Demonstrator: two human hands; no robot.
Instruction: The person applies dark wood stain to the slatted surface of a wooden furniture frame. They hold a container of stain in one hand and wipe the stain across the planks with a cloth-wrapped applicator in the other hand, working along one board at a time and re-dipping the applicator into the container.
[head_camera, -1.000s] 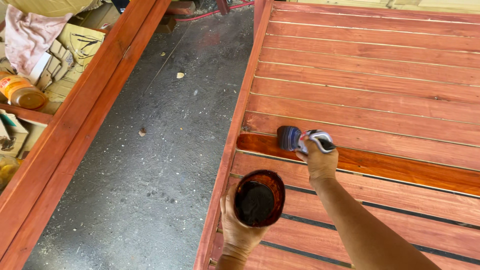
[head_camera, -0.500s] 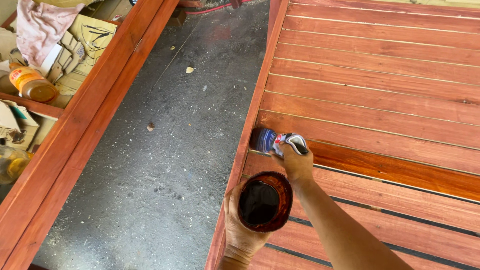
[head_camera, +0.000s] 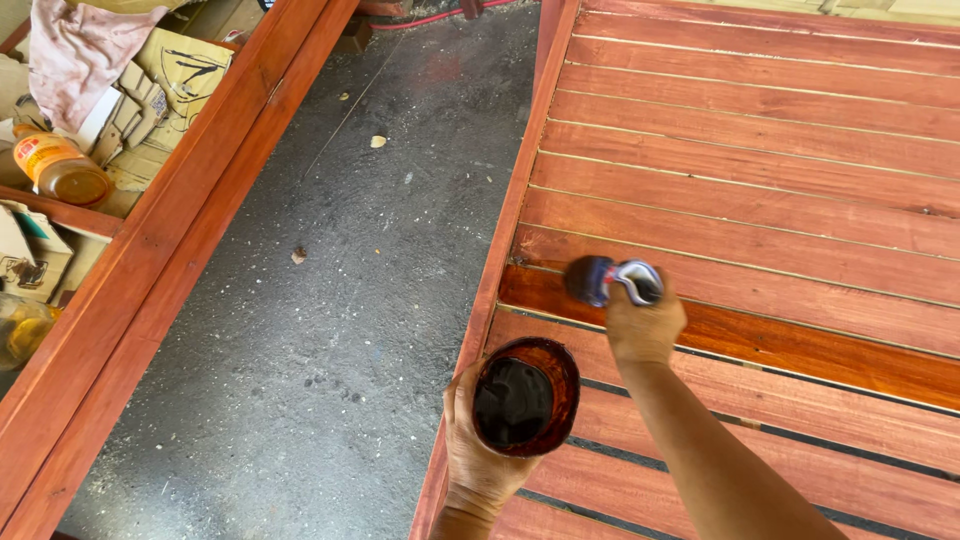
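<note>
While the right hand (head_camera: 643, 325) presses a brush (head_camera: 600, 279) on the glossy slat (head_camera: 800, 345), the left hand (head_camera: 480, 455) cups a stain-filled container (head_camera: 525, 396).
Fingers closed around both; container probably light, slippery, spill-prone, best gripped beneath.

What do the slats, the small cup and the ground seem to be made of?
Slats: wood, stained red-brown; grain shows, and one slat looks wet and glossy. Cup in the left hand: possibly plastic, smeared with dark stain. Ground: rough grey concrete, speckled.
</note>
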